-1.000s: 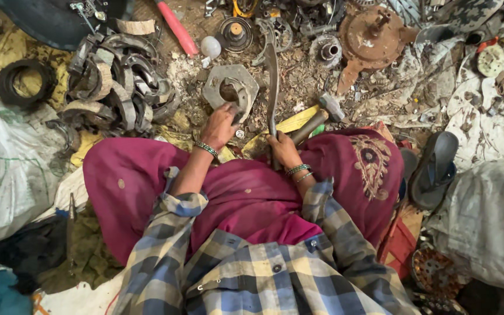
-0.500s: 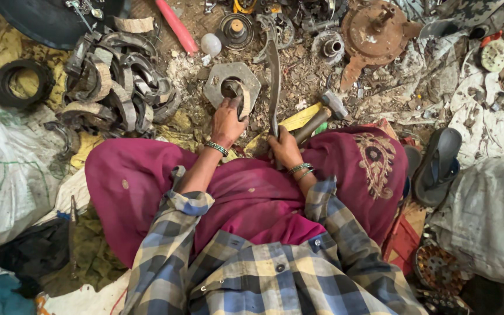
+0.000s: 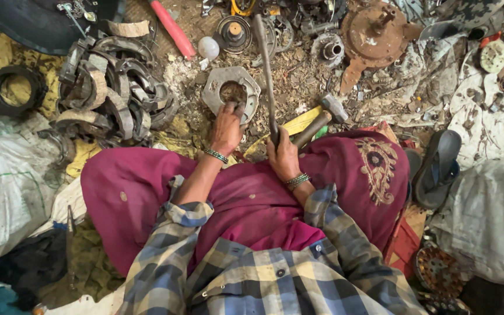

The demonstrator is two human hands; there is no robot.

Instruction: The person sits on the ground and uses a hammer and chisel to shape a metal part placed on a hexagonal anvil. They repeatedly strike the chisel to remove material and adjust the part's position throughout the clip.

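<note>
I sit on the ground with a magenta cloth over my legs. My left hand (image 3: 226, 127) grips the near edge of a grey metal plate with a round hole (image 3: 230, 92) lying on the dirt. My right hand (image 3: 282, 155) is closed on the lower end of a long thin metal bar (image 3: 265, 70), which points up and away from me, just right of the plate. A hammer with a wooden handle (image 3: 321, 118) lies on the ground just right of that hand.
A heap of curved brake shoes (image 3: 112, 87) lies to the left, with a black rubber ring (image 3: 13, 90) beyond it. A rusty round hub (image 3: 374, 35), small bearings, a red tube (image 3: 171, 28) and scrap cover the far ground. A sandal (image 3: 438, 166) and white sacks (image 3: 485, 216) lie right.
The bar in my right hand has swung more upright and further from me. My left hand keeps its hold on the plate's near edge.
</note>
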